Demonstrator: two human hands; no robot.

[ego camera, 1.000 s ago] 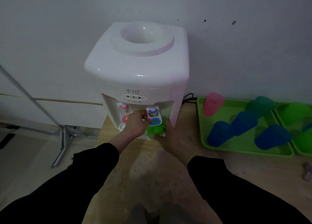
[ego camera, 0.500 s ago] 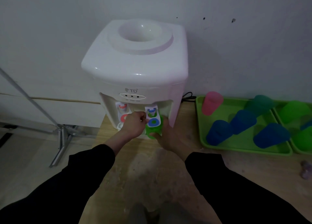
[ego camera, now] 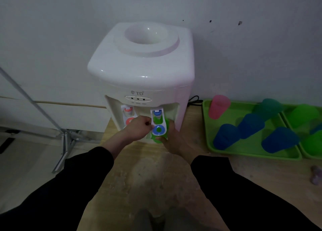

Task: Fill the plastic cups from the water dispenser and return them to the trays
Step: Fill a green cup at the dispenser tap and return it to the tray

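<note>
1. Standing against the wall at the back of the wooden worktop (ego camera: 139, 178) is a white water dispenser (ego camera: 142, 70), its top socket bare of any bottle.
2. Two taps sit in its front recess: a red tap (ego camera: 128, 116) on the left and a blue tap lever (ego camera: 157, 128) on the right.
3. The left hand (ego camera: 139, 128) is curled, its fingertips pinching the left edge of the blue tap lever.
4. The right hand (ego camera: 174, 140) wraps round a green cup (ego camera: 165, 128) from the right side, thumb across the cup's front near its base.
5. The green cup is held upright in the recess directly under the blue tap lever, which hides most of it; whether water is running I cannot tell.
6. Both arms wear black sleeves (ego camera: 244, 196).
7. To the right of the dispenser a green tray (ego camera: 244, 152) lies on the worktop, with a second green tray (ego camera: 308, 155) touching its right side and cut off by the frame edge.
8. The first tray holds a pink cup (ego camera: 218, 108) in its back-left corner, a teal cup (ego camera: 268, 107) at the back right, and three blue cups (ego camera: 251, 125) in front of them.
9. The second tray holds more green cups (ego camera: 304, 114).
10. A black cable (ego camera: 195, 100) loops behind the dispenser's right side.
11. A metal stand (ego camera: 64, 143) is on the floor to the left.
</note>
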